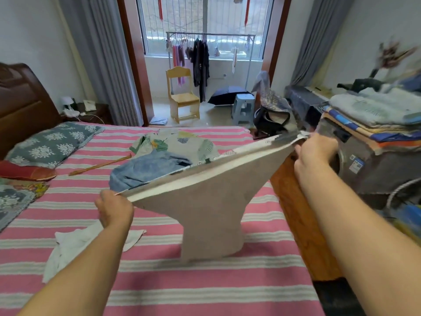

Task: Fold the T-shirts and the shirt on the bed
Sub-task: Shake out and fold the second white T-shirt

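Beyond the bed — a wooden chair point(182, 96), grey stool point(243, 108), dark umbrella point(227, 93) and clothes rack point(209, 36).

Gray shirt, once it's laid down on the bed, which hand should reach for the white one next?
Probably the left hand. The white shirt lies crumpled on the bed right under that wrist, while the right hand holds the gray shirt out past the bed's far edge.

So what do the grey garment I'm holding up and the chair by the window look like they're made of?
The grey garment looks like soft matte knit fabric, probably cotton jersey: it drapes limply and stretches taut between the left hand and right hand. The chair looks like pale wood with a smooth, light finish.
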Motion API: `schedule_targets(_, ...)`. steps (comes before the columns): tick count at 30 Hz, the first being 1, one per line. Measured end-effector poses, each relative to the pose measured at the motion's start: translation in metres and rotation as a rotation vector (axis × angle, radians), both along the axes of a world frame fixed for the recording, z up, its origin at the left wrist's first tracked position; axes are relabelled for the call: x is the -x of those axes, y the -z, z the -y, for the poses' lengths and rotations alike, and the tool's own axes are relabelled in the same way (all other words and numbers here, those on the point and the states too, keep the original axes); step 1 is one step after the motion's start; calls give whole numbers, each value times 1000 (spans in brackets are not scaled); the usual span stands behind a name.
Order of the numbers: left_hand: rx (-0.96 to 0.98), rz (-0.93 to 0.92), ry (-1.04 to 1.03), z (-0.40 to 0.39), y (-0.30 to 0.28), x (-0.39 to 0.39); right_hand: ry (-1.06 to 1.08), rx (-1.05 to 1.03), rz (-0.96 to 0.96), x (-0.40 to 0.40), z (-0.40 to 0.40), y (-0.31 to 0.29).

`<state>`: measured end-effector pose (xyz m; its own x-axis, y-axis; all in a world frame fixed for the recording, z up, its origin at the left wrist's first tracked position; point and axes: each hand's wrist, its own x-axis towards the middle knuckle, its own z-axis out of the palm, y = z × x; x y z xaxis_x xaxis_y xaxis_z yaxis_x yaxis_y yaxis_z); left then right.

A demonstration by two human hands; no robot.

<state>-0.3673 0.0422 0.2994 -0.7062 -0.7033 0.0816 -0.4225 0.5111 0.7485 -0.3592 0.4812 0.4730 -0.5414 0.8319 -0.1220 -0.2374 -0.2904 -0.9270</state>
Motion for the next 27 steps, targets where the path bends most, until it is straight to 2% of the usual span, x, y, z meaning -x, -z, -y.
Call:
schedule_targets(2,-232,-35,-85,-5,12,-3,103,75,97,-19,-8,49)
schedule_targets(4,-363,5,-106,-8,35,-21,140,58,345,-52,-18,110)
schedule_targets(6,-389,95,-67,-7,68,-46,89,-123,737,-100,-27,175)
schedule_targets(8,-505,177,18,-9,104,-75,-37,-346,1086,-153,-27,225)
schedule_targets(11,-741,310,98,-18,141,-128,-296,-595,1385,-211,-22,281)
schedule_targets(13,-747,392,106,-15,165,-157,-460,-780,1480,-232,-17,298)
schedule_targets(15,-624,450,75,-3,183,-172,-642,-967,1564,-243,-13,298)
schedule_targets(18,-382,495,94,8,186,-178,-803,-1053,1584,-252,-10,296)
schedule_targets(19,-354,501,141,8,179,-177,-824,-1078,1608,-254,-8,297)
schedule_targets(23,-295,528,340,8,157,-174,-819,-1003,1648,-248,-4,296)
schedule_targets(27,-251,556,308,19,162,-178,-570,-732,1562,-238,-17,304)
